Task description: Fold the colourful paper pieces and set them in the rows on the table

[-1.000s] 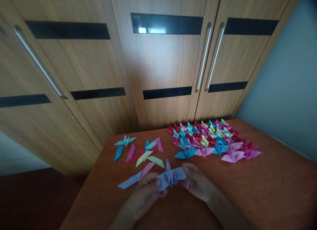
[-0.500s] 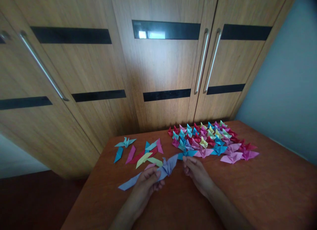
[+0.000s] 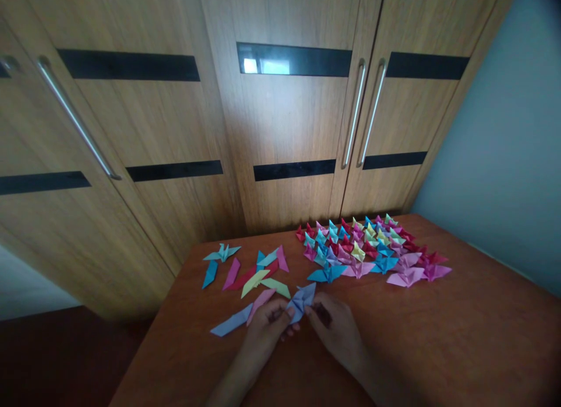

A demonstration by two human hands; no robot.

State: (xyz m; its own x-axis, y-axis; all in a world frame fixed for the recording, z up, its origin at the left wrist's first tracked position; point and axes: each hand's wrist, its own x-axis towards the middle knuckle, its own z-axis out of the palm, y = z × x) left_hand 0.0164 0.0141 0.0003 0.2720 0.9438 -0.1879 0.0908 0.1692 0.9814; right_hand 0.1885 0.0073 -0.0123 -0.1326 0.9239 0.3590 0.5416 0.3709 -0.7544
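A lavender origami crane [image 3: 301, 301] is held between both hands above the table. My left hand [image 3: 268, 330] pinches its left side between thumb and fingers. On its right side, the thumb and fingertips of my right hand [image 3: 336, 324] close on the paper. Left of my left hand lies a flat lavender folded strip [image 3: 232, 322]. A pink folded strip [image 3: 262, 305] rests just behind that hand. Farther back is a loose group of folded pieces, including a yellow one [image 3: 254, 283] and a light green one [image 3: 276, 287].
Rows of finished colourful cranes [image 3: 358, 252] stand at the back right, a blue crane [image 3: 327, 272] nearest my hands. At the back left sit a light teal crane [image 3: 223, 253] and a blue strip [image 3: 210, 274]. A wooden wardrobe [image 3: 284, 202] borders the brown table [image 3: 438, 343].
My right hand has moved left and taken hold of the lavender crane's right side. The crane has tilted and dropped slightly, and the view has shifted a little.
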